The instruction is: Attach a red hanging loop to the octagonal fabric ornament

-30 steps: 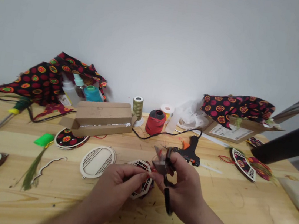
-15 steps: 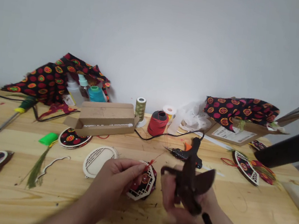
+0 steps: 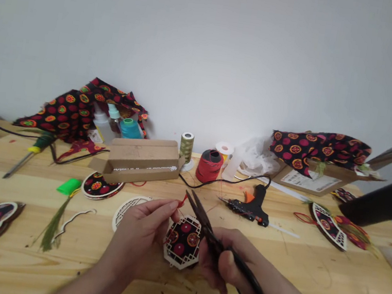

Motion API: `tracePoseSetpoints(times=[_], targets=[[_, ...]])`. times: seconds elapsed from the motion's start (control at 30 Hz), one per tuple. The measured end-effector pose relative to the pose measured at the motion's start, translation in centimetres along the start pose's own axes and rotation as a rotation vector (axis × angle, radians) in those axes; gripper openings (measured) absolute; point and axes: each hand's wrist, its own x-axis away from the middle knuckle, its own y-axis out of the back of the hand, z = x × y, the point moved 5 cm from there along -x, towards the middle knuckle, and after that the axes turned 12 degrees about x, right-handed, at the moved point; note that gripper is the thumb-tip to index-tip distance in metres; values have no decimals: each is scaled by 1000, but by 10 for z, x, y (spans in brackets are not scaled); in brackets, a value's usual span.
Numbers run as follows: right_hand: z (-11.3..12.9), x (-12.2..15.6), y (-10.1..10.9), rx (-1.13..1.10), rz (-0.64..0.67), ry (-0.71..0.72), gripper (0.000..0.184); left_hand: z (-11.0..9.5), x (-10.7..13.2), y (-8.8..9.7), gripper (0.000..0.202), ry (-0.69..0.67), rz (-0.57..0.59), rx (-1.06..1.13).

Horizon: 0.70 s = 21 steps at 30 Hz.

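Between the thumb and fingers of my left hand (image 3: 149,223) is a red cord (image 3: 182,201), its end sticking up past the fingertips. Just below hangs or lies an octagonal ornament (image 3: 182,242), a pale wooden lattice frame over dark patterned fabric; whether it touches the table I cannot tell. Dark scissors (image 3: 206,225) are gripped in my right hand (image 3: 228,262), blades a little apart and pointing up-left, their tips close to the cord. Partly behind my left hand lies a round wooden lattice frame (image 3: 124,209).
Behind stand a long cardboard box (image 3: 145,156), a red thread spool (image 3: 209,166) and an olive spool (image 3: 186,148). A black glue gun (image 3: 251,207) rests right of centre, its cord trailing back. A screwdriver (image 3: 26,158) and a green tassel (image 3: 55,222) lie left.
The scissors have swung from a blurred, raised position to point up-left, tips near the cord. My left hand has lifted the cord end slightly up and left; the ornament now faces me more fully.
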Motion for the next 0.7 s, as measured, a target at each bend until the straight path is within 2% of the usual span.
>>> tracePoseSetpoints(times=[0.17, 0.3, 0.43, 0.7], targets=[[-4, -3, -11, 158, 46, -52, 68, -3, -2, 1, 24, -40, 37, -18], [-13, -6, -17, -4, 113, -125, 72, -4, -1, 0, 22, -29, 26, 0], [-19, -8, -20, -133, 146, -133, 74, -4, -1, 1, 22, -42, 18, -21], [-19, -10, -21, -223, 63, -202, 76, -3, -2, 2, 24, -108, 45, -88]])
